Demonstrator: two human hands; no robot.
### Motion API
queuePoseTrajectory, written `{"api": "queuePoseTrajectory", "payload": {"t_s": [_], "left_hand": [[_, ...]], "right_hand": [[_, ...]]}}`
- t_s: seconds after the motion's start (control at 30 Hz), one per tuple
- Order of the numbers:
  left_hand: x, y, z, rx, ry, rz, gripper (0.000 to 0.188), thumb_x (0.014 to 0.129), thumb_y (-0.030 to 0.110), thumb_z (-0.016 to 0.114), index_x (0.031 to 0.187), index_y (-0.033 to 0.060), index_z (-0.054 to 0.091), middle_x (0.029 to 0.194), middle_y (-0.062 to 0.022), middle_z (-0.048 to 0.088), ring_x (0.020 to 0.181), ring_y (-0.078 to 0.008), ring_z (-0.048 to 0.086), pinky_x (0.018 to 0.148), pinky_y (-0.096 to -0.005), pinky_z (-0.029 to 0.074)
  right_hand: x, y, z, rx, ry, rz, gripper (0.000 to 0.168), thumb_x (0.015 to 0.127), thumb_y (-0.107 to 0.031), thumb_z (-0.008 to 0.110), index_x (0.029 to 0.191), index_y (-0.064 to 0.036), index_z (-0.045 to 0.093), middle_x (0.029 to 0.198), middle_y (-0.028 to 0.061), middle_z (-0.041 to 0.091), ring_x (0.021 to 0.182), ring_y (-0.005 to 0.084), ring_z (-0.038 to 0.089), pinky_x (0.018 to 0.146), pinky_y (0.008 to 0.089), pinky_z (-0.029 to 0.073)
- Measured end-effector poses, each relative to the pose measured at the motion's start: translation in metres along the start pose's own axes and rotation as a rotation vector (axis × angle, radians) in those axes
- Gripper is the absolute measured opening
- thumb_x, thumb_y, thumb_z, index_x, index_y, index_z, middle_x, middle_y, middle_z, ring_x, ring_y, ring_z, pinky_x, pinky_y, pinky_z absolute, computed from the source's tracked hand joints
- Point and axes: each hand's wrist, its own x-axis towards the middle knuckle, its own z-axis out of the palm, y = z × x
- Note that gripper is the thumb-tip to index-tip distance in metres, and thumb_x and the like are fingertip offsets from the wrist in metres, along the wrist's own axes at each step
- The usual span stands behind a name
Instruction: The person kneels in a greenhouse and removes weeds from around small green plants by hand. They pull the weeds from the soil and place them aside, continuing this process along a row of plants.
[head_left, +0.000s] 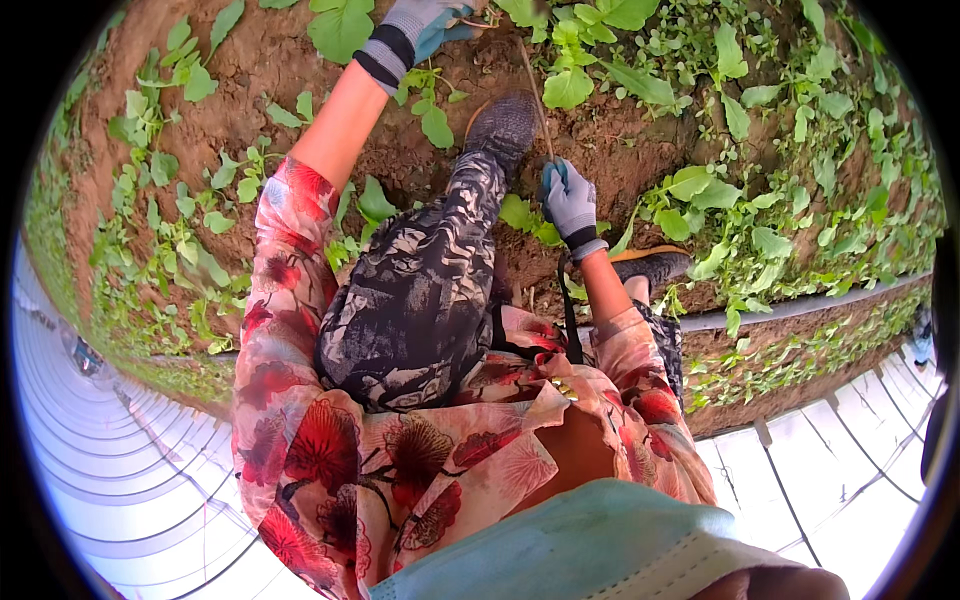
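My left hand (441, 24), in a grey knit glove with blue coated palm, reaches to the top edge of the head view, where part of it is cut off. Thin reddish stems (486, 22) show at its fingertips; whether it grips them cannot be told. My right hand (570, 196), gloved alike, is closed around the lower end of a thin brown rod (534, 90). The rod runs up past the toe of a dark shoe (504, 126), and its far end lies near the soil by leafy green plants (568, 84).
Low leafy plants (716, 191) grow on both sides in brown soil (409, 161). Another dark shoe (652, 264) rests at the right, near a grey strip (810, 306) along the bed. White sheeting with dark curved ribs (825, 480) lies beyond. A black strap (568, 311) hangs by the right wrist.
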Motion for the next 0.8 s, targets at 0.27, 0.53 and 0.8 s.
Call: {"api": "queuePoseTrajectory", "payload": {"t_s": [0.27,0.53,0.8], "left_hand": [[0.019,-0.059,-0.07,-0.307,-0.141,-0.022,0.058,0.093,0.036,0.034,0.13,-0.0077,0.024,0.135,-0.0352,0.026,0.112,-0.0392,0.044,0.08,-0.0358,0.043],[-0.027,-0.071,-0.009,0.748,0.023,0.231,0.028,0.081,0.024,0.059,0.098,0.0014,0.059,0.084,-0.0102,0.065,0.072,-0.0202,0.06,0.068,-0.033,0.049],[-0.065,-0.109,-0.013,0.895,-0.005,0.127,0.037,0.086,0.028,0.045,0.114,0.0038,0.049,0.107,-0.0217,0.055,0.096,-0.0332,0.057,0.076,-0.0362,0.048]], "right_hand": [[-0.011,0.0,0.009,-0.031,-0.057,-0.037,0.022,0.087,-0.022,0.05,0.097,-0.006,0.06,0.078,0.018,0.063,0.073,0.0356,0.061,0.062,0.0416,0.048],[-0.007,0.011,-0.004,-0.069,-0.077,0.05,0.023,0.086,-0.02,0.05,0.1,-0.005,0.06,0.078,0.0196,0.062,0.073,0.0362,0.061,0.062,0.0409,0.048],[-0.031,0.024,-0.006,0.066,-0.152,0.047,0.02,0.086,-0.018,0.05,0.098,-0.004,0.06,0.074,0.0196,0.061,0.068,0.0343,0.062,0.057,0.0381,0.047]]}}
